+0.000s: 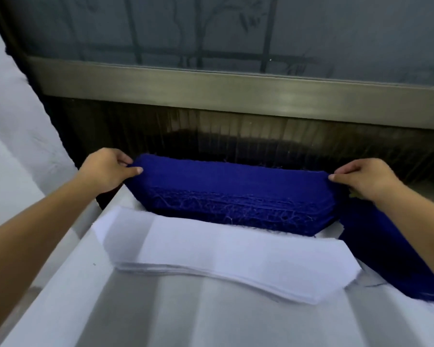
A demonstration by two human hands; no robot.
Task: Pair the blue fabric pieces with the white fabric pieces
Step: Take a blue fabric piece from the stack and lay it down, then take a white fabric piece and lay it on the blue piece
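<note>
White pieces (226,249) lie stacked on the table (161,316), thin and limp. Blue stack (231,196) sits behind them at the far edge: soft, fraying, probably floppy. Left hand (105,169) and right hand (368,179) pinch its 2 upper ends, a sensible hold.

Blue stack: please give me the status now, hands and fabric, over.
Left hand pinches blue stack at its left end, right hand at its right end. White stack lies nearer, untouched. Nothing blocks the hands.
</note>
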